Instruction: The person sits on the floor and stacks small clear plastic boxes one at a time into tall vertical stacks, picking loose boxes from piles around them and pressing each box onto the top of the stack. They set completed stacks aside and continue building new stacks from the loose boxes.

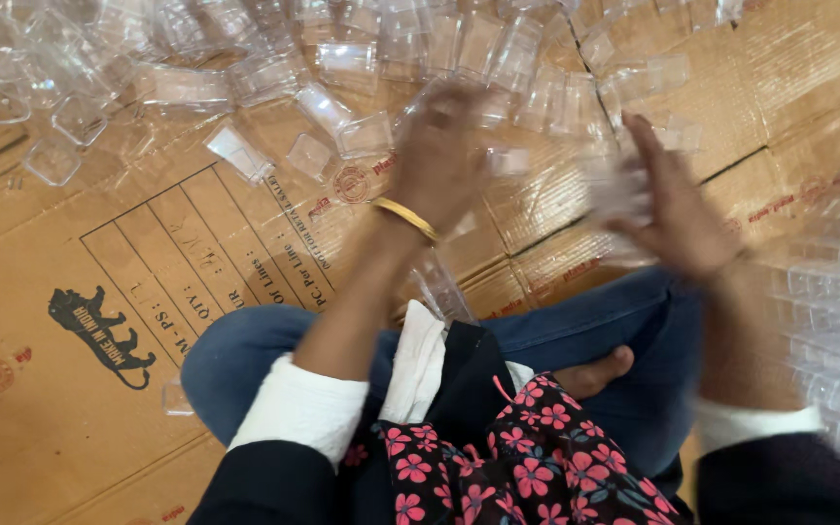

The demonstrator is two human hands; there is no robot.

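My left hand (pixel 439 156), with a gold bangle (pixel 404 218) on the wrist, reaches out over a heap of small clear plastic boxes (pixel 274 73) on flattened cardboard (pixel 99 243). Its fingers are blurred by motion and seem to rest on one clear box; the grip is unclear. My right hand (pixel 678 209) is to the right, blurred, with its fingers around a clear plastic piece (pixel 619 190). A stack of nested clear boxes (pixel 439 287) leans on my lap between the arms.
I sit cross-legged in blue jeans (pixel 245 350) with a floral cloth (pixel 527 457) on my lap. A large stacked mass of clear boxes (pixel 838 292) stands at the right. Loose boxes are scattered along the top and left of the cardboard.
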